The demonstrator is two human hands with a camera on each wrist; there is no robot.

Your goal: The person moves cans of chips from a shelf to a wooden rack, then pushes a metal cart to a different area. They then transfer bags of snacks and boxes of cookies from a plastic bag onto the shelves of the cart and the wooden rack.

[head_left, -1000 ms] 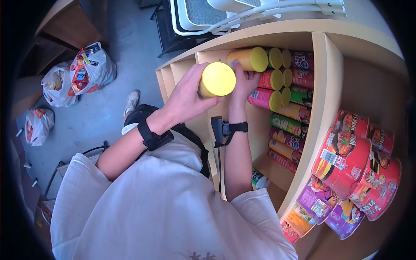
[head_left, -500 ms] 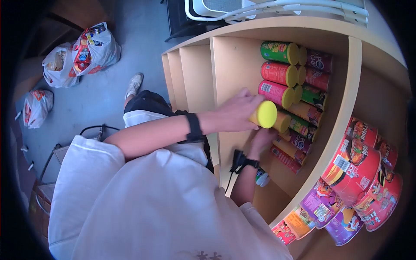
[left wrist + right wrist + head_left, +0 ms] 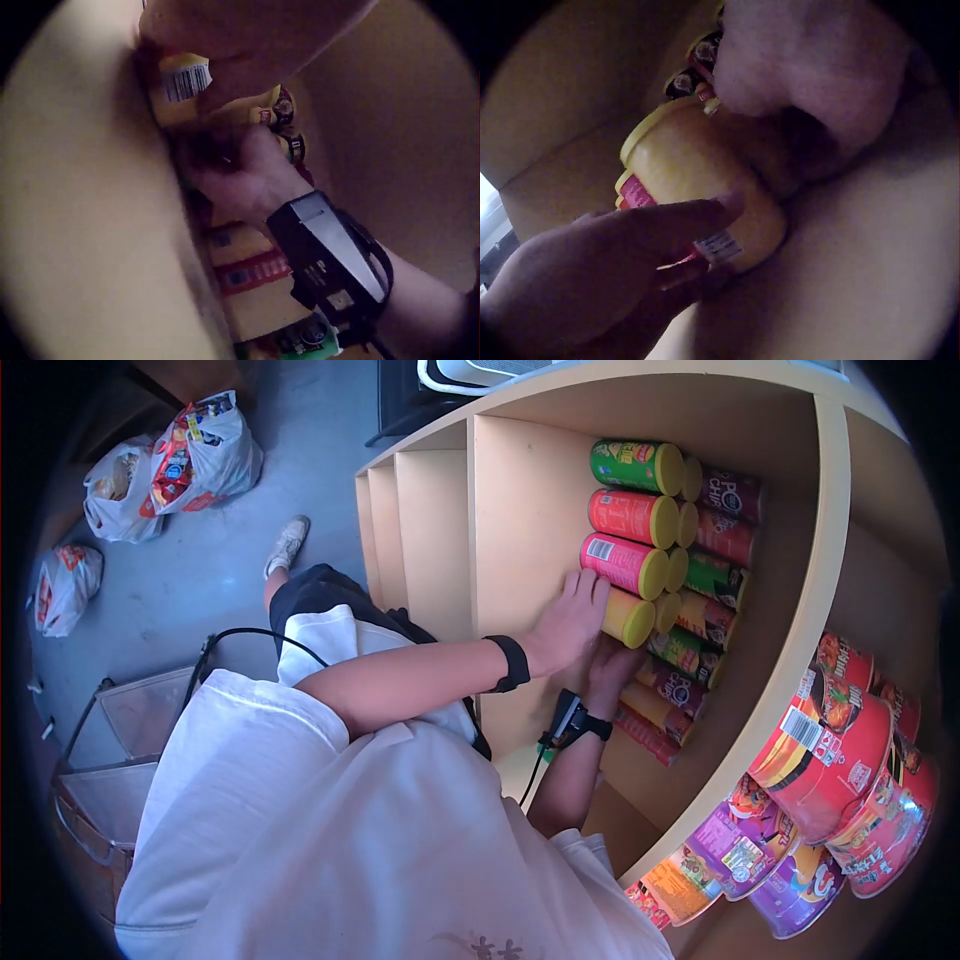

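The left hand (image 3: 570, 624) grips a yellow can (image 3: 627, 620); beside that grip, a pink can (image 3: 622, 565). Right hand (image 3: 612, 666) nearby, its grip impossible to tell.

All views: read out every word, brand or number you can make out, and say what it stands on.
"PO" and "CHIP": upper purple can.
"PO": lower purple can, rest unclear.
Too small or blurred: print on the green can, big red tub and bags, plus barcode digits on the pink can and yellow can.
Wrist views: nothing legible.
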